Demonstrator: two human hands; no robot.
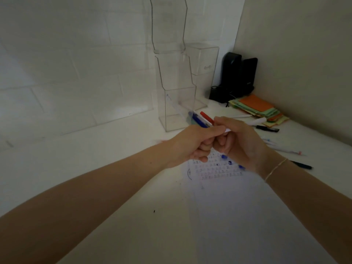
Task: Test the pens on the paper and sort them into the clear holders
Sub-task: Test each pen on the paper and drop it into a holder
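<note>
From your head camera: both hands meet above the white desk (114, 187), knuckles almost touching. Your left hand (190, 143) is curled in a fist around a bundle of pens (200, 120). A blue one and a red-capped one poke out past the knuckles, long axes slanting up and away to the left, toward the tiered clear holder (175, 92) just beyond. Your right hand (242, 143), thin bracelet (275, 169) on the wrist, pinches a white pen tip (228, 130) between thumb and forefinger, the other fingers folded in. Under the hands lies the test paper (219, 172), rows of small scribbles and blue blots. Right of them, loose pens (267, 128) lie scattered flat on the desk, mostly running left to right, near a stack of coloured paper (261, 109). One pale pen (174, 104) leans inside the holder's bottom pocket.
</note>
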